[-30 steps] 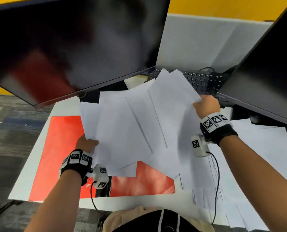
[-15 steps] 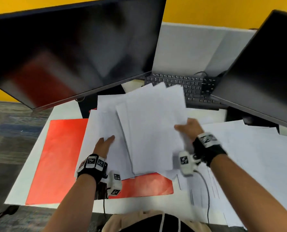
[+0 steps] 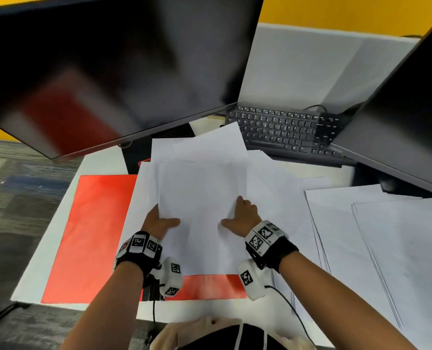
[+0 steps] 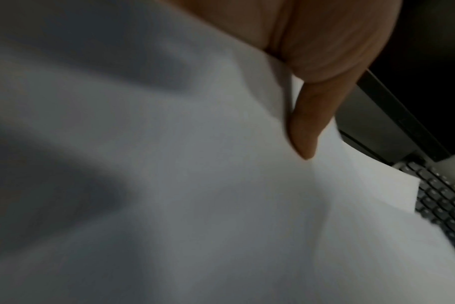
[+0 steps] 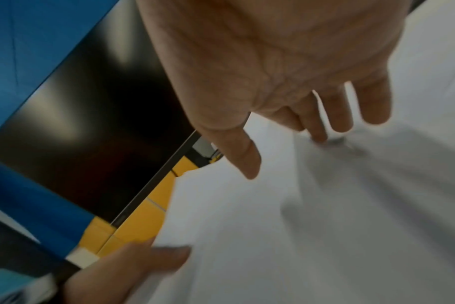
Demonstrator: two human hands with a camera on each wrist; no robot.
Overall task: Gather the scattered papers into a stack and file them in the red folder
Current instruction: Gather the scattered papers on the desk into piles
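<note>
Free room and obstacles about the hands. Ahead of the left hand [image 3: 159,221], a large tilted monitor [image 3: 114,72] overhangs the desk; its dark stand [image 3: 134,157] rises just past the sheets and blocks a straight forward reach. Ahead of the right hand [image 3: 242,218], a black keyboard [image 3: 285,132] lies beyond the paper stack [image 3: 199,198], with a second monitor [image 3: 406,122] leaning over the desk farther right. Outward of the left hand, the bare flap of the red folder [image 3: 93,223] lies flat and open to approach. Outward of the right hand, loose sheets [image 3: 373,236] lie flat, leaving passage above them
</note>
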